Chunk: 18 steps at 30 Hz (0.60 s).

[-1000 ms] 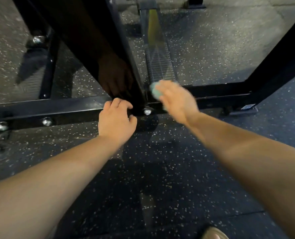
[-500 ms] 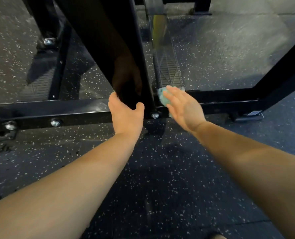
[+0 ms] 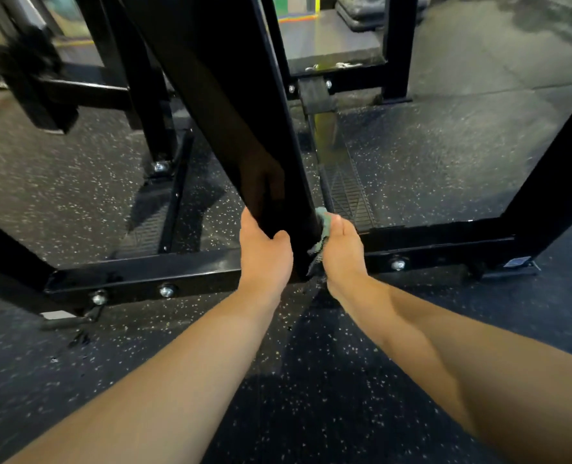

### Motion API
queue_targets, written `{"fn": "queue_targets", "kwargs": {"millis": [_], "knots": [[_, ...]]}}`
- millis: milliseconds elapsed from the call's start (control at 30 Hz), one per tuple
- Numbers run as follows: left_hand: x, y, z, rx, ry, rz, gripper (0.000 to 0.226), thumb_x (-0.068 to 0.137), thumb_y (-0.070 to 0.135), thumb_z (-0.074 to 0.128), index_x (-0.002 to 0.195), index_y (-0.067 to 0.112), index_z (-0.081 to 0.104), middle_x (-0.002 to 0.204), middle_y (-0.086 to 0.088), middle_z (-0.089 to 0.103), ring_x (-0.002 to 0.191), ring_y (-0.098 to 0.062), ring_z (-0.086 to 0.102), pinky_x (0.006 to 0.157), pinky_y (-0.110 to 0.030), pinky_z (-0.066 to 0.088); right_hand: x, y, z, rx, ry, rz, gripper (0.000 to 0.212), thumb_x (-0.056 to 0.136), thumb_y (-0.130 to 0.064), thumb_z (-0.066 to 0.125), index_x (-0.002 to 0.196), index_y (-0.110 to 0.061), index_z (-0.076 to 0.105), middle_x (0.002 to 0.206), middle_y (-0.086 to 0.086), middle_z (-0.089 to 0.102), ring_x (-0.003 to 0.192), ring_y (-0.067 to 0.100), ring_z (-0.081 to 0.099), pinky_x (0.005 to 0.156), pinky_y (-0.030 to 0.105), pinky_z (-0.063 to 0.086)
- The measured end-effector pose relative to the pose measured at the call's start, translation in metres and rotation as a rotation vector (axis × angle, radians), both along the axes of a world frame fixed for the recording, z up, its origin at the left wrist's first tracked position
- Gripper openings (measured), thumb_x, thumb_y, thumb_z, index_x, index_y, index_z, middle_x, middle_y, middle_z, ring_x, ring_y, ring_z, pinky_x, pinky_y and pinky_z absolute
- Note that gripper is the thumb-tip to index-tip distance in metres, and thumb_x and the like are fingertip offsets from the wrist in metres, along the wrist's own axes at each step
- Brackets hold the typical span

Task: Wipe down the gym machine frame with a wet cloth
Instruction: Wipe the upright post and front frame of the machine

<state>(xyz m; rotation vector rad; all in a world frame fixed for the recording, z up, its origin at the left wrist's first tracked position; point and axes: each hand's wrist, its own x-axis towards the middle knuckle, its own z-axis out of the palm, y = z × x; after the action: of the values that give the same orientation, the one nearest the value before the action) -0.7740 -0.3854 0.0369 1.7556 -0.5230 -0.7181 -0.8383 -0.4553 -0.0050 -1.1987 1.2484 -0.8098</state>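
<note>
A glossy black upright post (image 3: 237,122) of the gym machine frame rises from a low black crossbar (image 3: 137,279) bolted near the floor. My left hand (image 3: 266,252) grips the post's left side just above the crossbar, thumb on its front face. My right hand (image 3: 343,252) holds a teal cloth (image 3: 323,226) against the post's right side at the same height. The cloth is bunched between palm and metal, with a frayed end hanging down.
Speckled black rubber floor (image 3: 311,380) lies under my arms. The crossbar continues right (image 3: 445,249) to another slanted black post (image 3: 552,162). A ribbed foot plate (image 3: 345,192) lies behind the post. More black frame legs (image 3: 150,105) stand at back left.
The view has tilted up. My left hand rose from the crossbar and took hold of the post. My right hand brought the cloth in against the post's right side.
</note>
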Motion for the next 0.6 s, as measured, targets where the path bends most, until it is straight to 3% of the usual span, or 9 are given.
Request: {"fn": "queue_targets", "kwargs": {"millis": [100, 167, 233, 333, 433, 500, 600], "knots": [[0.003, -0.004, 0.026, -0.233, -0.065, 0.085, 0.062, 0.086, -0.005, 0.040, 0.137, 0.030, 0.036, 0.140, 0.010, 0.044, 0.129, -0.007, 0.042, 0.111, -0.035, 0.035, 0.023, -0.003, 0.079, -0.204, -0.218, 0.078, 0.029, 0.103, -0.031, 0.031, 0.118, -0.028, 0.054, 0.109, -0.015, 0.057, 0.108, 0.006, 0.052, 0.103, 0.029, 0.040], [0.005, -0.003, 0.043, -0.338, -0.128, 0.121, 0.062, 0.080, -0.006, 0.041, 0.126, 0.036, 0.043, 0.132, 0.010, 0.049, 0.123, -0.003, 0.047, 0.107, -0.033, 0.040, 0.033, -0.004, 0.118, -0.377, -0.281, 0.166, 0.036, 0.104, -0.030, 0.028, 0.136, -0.026, 0.046, 0.127, -0.017, 0.050, 0.118, -0.005, 0.042, 0.102, 0.013, 0.031], [0.010, -0.004, 0.060, -0.385, -0.172, 0.151, 0.062, 0.074, 0.001, 0.042, 0.125, 0.037, 0.046, 0.131, 0.009, 0.049, 0.123, -0.007, 0.048, 0.107, -0.037, 0.041, 0.033, -0.003, 0.120, -0.472, -0.302, 0.189, 0.039, 0.105, -0.027, 0.026, 0.142, -0.022, 0.039, 0.132, -0.018, 0.043, 0.120, -0.012, 0.035, 0.101, 0.006, 0.025], [0.014, -0.003, 0.091, -0.367, -0.139, 0.177, 0.065, 0.074, 0.011, 0.043, 0.132, 0.041, 0.039, 0.134, 0.009, 0.045, 0.124, -0.022, 0.048, 0.106, -0.047, 0.040, 0.023, 0.001, 0.066, -0.242, -0.194, 0.199, 0.040, 0.102, -0.038, 0.027, 0.136, -0.030, 0.045, 0.132, -0.017, 0.046, 0.125, 0.002, 0.041, 0.112, 0.026, 0.029], [0.017, -0.004, 0.116, -0.338, -0.104, 0.224, 0.056, 0.084, 0.006, 0.043, 0.131, 0.037, 0.043, 0.131, 0.005, 0.048, 0.115, -0.017, 0.053, 0.095, -0.034, 0.047, 0.033, -0.004, 0.062, -0.056, -0.163, 0.164, 0.040, 0.090, -0.048, 0.030, 0.115, -0.034, 0.058, 0.122, -0.008, 0.058, 0.116, 0.016, 0.053, 0.108, 0.046, 0.037], [0.017, -0.005, 0.125, -0.337, -0.065, 0.244, 0.052, 0.084, 0.003, 0.042, 0.128, 0.031, 0.045, 0.127, 0.002, 0.053, 0.108, -0.014, 0.056, 0.086, -0.028, 0.049, 0.044, -0.002, 0.118, -0.186, -0.197, 0.172, 0.041, 0.093, -0.044, 0.030, 0.117, -0.031, 0.060, 0.113, -0.014, 0.059, 0.109, 0.009, 0.053, 0.105, 0.038, 0.038], [0.015, -0.002, 0.131, -0.356, -0.051, 0.231, 0.051, 0.081, 0.002, 0.042, 0.125, 0.027, 0.048, 0.119, 0.000, 0.061, 0.106, -0.016, 0.060, 0.091, -0.034, 0.050, 0.050, 0.001, 0.202, -0.357, -0.346, 0.186, 0.032, 0.102, -0.031, 0.031, 0.124, -0.024, 0.054, 0.099, -0.016, 0.050, 0.097, 0.003, 0.044, 0.089, 0.020, 0.031]]}}
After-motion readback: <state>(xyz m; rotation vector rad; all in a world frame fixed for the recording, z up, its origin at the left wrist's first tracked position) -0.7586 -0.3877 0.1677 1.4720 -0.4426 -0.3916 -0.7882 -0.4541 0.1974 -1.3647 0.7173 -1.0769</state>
